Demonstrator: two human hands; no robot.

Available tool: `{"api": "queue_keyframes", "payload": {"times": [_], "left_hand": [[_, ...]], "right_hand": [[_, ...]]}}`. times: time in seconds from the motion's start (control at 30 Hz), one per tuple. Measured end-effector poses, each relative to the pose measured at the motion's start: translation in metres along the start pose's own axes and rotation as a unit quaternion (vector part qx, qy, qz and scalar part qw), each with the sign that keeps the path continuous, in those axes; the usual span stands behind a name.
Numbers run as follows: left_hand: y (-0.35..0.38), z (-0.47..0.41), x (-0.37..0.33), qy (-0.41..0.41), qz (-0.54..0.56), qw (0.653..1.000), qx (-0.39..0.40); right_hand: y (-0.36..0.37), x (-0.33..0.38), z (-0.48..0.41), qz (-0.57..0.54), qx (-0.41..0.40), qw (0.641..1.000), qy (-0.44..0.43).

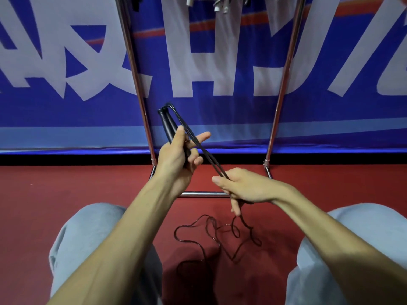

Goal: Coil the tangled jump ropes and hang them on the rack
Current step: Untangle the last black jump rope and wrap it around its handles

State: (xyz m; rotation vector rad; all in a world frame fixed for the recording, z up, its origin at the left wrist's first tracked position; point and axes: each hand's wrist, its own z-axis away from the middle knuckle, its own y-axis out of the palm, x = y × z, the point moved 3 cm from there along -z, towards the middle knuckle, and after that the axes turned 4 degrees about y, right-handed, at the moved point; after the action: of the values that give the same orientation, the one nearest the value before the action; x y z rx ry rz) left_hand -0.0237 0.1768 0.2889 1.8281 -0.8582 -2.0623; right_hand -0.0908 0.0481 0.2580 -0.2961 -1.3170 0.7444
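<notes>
Black jump rope (199, 146); red floor (66, 186) beneath; blue banner (220, 111), white lettering, orange stripe; chrome rack (138, 84); grey trousers (72, 238).

A blue banner (198, 111) with white lettering stands behind the red floor (66, 183).

The black jump rope (200, 148) has both handles (167, 124) side by side in my left hand (176, 157), tips pointing up and away. Its doubled cord runs taut, slanting down into my right hand (244, 186). The rest lies in loose tangled loops (209, 234) on the red floor (66, 183). The chrome rack (136, 80) stands just behind, with other ropes (220, 5) hanging at its top.
</notes>
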Motion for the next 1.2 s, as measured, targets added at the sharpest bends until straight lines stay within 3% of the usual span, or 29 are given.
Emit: {"api": "queue_keyframes", "payload": {"times": [0.13, 0.27, 0.4, 0.53, 0.6, 0.67, 0.77, 0.9, 0.97, 1.07, 1.2], "left_hand": [[-0.008, -0.007, -0.005, 0.038, -0.04, 0.998, -0.036], [-0.022, -0.015, -0.008, 0.097, -0.222, 0.969, -0.058], [-0.023, -0.014, -0.003, 0.196, -0.52, 0.83, -0.05], [-0.018, -0.011, 0.017, 0.144, -0.717, 0.681, 0.035], [-0.01, -0.009, 0.029, 0.11, -0.743, 0.65, 0.113], [0.003, 0.001, 0.036, 0.108, -0.722, 0.658, 0.184], [0.019, 0.016, 0.036, 0.145, -0.698, 0.651, 0.26], [0.025, 0.033, 0.039, 0.165, -0.646, 0.663, 0.34], [0.025, 0.035, 0.04, 0.169, -0.602, 0.69, 0.364], [0.023, 0.032, 0.037, 0.151, -0.519, 0.767, 0.346], [0.02, 0.027, 0.03, 0.18, -0.485, 0.817, 0.255]], "right_hand": [[0.002, -0.004, 0.006, -0.018, 0.06, 0.996, 0.069], [-0.007, -0.006, 0.024, 0.126, 0.074, 0.987, 0.064], [-0.029, 0.002, 0.04, 0.12, -0.02, 0.992, 0.016], [-0.052, 0.005, 0.044, 0.072, -0.21, 0.972, -0.075], [-0.062, 0.003, 0.044, 0.103, -0.306, 0.942, -0.095], [-0.071, 0.0, 0.045, 0.113, -0.39, 0.91, -0.084], [-0.085, -0.012, 0.05, 0.043, -0.474, 0.879, -0.018], [-0.087, -0.02, 0.05, 0.027, -0.485, 0.873, 0.05], [-0.086, -0.023, 0.048, -0.002, -0.478, 0.876, 0.067], [-0.086, -0.029, 0.043, -0.108, -0.478, 0.87, 0.063], [-0.086, -0.034, 0.034, -0.122, -0.45, 0.883, 0.057]]}}
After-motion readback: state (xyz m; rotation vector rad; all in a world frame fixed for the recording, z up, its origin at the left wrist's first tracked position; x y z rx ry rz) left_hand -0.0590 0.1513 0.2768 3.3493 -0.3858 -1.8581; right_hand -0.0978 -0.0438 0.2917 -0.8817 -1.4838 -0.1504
